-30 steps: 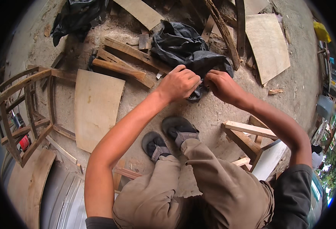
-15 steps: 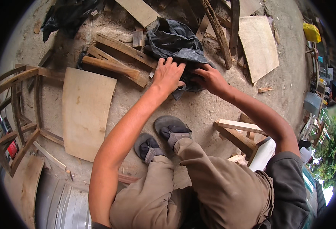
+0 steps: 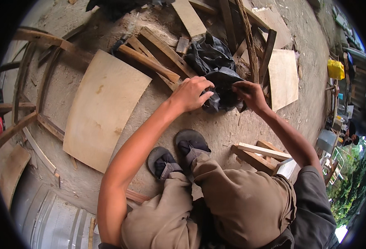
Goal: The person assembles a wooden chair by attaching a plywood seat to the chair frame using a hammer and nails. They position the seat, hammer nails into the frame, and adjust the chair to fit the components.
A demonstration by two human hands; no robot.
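the black plastic bag (image 3: 210, 54) lies crumpled on the floor (image 3: 228, 137), just beside the wooden strips (image 3: 149, 62) and ahead of the feet (image 3: 189, 143). at its near part, the left hand (image 3: 189, 93) has thumb and fingers spread; the right hand (image 3: 251, 94) pinches the bag's edge.

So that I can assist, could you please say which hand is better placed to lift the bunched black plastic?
Probably the right hand: its fingertips seem to pinch the black plastic on its right, while the left hand shows thumb and forefinger apart.
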